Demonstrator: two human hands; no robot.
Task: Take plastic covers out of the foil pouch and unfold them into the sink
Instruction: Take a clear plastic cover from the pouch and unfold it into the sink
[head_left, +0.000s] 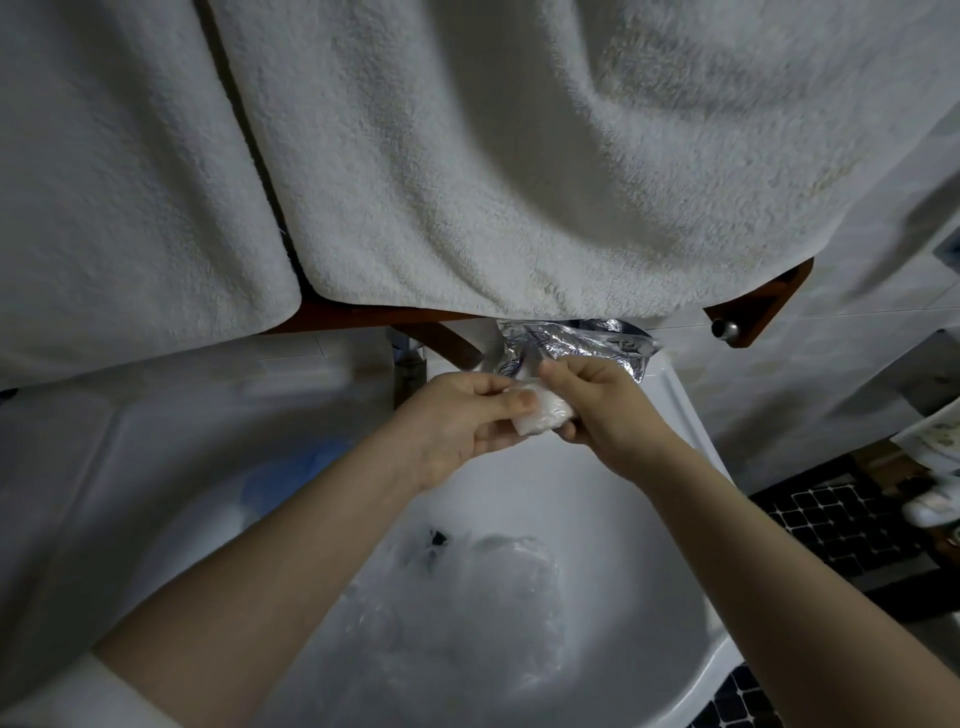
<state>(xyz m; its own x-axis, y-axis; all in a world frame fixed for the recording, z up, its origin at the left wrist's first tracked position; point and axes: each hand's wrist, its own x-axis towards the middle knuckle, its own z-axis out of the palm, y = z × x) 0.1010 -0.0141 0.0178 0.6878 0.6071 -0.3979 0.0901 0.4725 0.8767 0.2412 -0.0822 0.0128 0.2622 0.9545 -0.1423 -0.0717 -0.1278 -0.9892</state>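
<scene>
A crinkled silver foil pouch (576, 340) sticks up behind my right hand (605, 402), which grips its lower part. A small folded white plastic cover (540, 413) sits between both hands above the sink; my left hand (462, 415) pinches it with thumb and fingers, and my right fingers also touch it. Down in the white sink (670, 519) lie unfolded clear plastic covers (467, 613), crumpled and translucent.
Two white towels (467, 156) hang from a wooden rail (753, 306) just above the hands. A metal tap (410, 364) stands behind my left hand. A blue object (291, 473) lies on the sink's left ledge. Dark mosaic floor tiles (841, 519) show at the right.
</scene>
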